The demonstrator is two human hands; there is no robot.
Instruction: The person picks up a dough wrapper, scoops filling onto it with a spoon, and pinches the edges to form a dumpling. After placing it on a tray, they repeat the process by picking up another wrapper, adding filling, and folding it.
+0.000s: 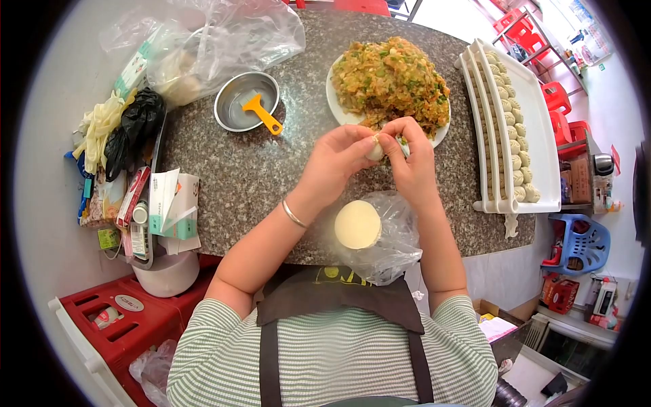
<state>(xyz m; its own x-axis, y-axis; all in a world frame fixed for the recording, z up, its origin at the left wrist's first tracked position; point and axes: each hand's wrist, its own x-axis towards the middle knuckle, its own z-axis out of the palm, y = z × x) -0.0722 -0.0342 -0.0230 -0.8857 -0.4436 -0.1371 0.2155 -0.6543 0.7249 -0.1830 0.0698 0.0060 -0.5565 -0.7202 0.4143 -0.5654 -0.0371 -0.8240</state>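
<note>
My left hand (pixel 337 157) and my right hand (pixel 412 159) meet over the table, just in front of the filling. Between their fingertips is a small pale dumpling (pixel 374 153), its top edge pinched by both hands. A small whitish-green thing shows by my right fingers; I cannot make out what it is. Beyond the hands, a white plate (pixel 334 102) carries a big heap of chopped orange and green filling (pixel 393 78). Nearer my body, a stack of round dough wrappers (pixel 357 224) rests on a clear plastic bag (pixel 399 234).
Stacked white trays (pixel 539 136) with rows of finished dumplings (pixel 517 136) stand at the right edge. A metal bowl (pixel 230 102) holds an orange-handled scraper (pixel 261 113). Plastic bags (pixel 224 41), a tissue box (pixel 173 203) and gloves (pixel 102 132) crowd the left side.
</note>
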